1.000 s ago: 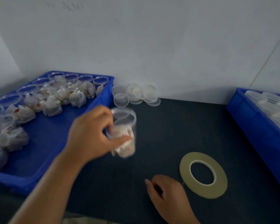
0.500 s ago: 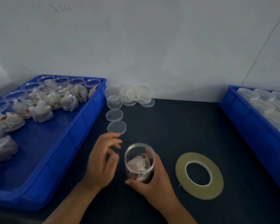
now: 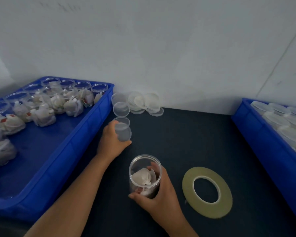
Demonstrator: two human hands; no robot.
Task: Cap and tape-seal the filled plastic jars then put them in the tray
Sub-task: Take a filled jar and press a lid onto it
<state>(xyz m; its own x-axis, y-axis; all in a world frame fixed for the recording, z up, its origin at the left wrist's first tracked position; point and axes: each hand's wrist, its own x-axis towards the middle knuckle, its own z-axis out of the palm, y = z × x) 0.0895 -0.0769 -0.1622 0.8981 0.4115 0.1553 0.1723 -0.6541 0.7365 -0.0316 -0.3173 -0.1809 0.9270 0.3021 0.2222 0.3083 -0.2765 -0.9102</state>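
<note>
My right hand (image 3: 161,194) is wrapped around the open jar (image 3: 144,175), thumb on the near side and fingers curled round the far side, holding it upright on the dark table (image 3: 178,134) in front of me. The jar has no cap on and white packets show inside it. My left hand (image 3: 112,141) reaches forward and pinches a clear lid (image 3: 124,131) between thumb and fingers, just beside the wall of the left blue tray (image 3: 58,159). More loose lids (image 3: 143,103) lie piled beyond it against the wall. The left tray holds uncapped filled jars (image 3: 70,103) along its far and left sides. The tape roll (image 3: 207,192) lies flat near my right hand, not touching it. The right blue tray (image 3: 263,147) holds capped jars (image 3: 277,117).
</note>
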